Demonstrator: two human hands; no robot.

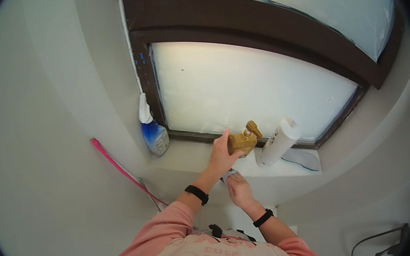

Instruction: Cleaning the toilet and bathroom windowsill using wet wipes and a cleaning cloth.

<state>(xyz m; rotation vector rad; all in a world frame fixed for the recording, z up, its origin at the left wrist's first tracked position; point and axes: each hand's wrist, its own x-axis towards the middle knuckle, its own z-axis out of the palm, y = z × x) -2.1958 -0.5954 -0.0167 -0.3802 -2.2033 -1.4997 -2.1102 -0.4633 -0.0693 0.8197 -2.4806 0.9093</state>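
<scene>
My left hand point(222, 155) reaches up to the white window sill point(188, 159) and grips a gold pump bottle point(244, 141) that stands or tilts on it. Just below the sill, my right hand point(239, 188) holds a small pale cloth point(227, 175) against the sill's front edge. Both wrists wear black bands. A white bottle point(276, 143) leans to the right of the gold one, close to it.
A blue-and-white spray bottle point(153, 133) stands at the sill's left end. A flat pale object point(300, 159) lies on the sill at right. Above is a frosted window in a dark brown frame point(234, 22). A pink-handled pole point(119, 166) leans on the left wall.
</scene>
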